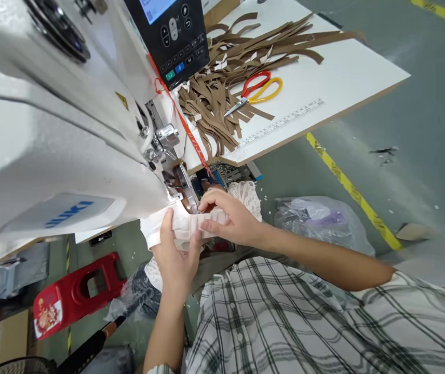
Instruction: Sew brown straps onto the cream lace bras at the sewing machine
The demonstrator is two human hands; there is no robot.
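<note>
Grip: your left hand point(175, 262) holds white cloth point(183, 226), thumb and index on top, other fingers hidden; your right hand point(233, 218) pinches its right end. Cloth sits at the presser foot point(175, 197) of the sewing machine point(90, 140). Risk, judged: uneven pull could pucker it; a slip could nip your fingertips. Long axis runs left-right, right end slightly farther from you. Beyond: desk point(350, 78), brown strips point(212, 98), scissors point(244, 100).
</note>
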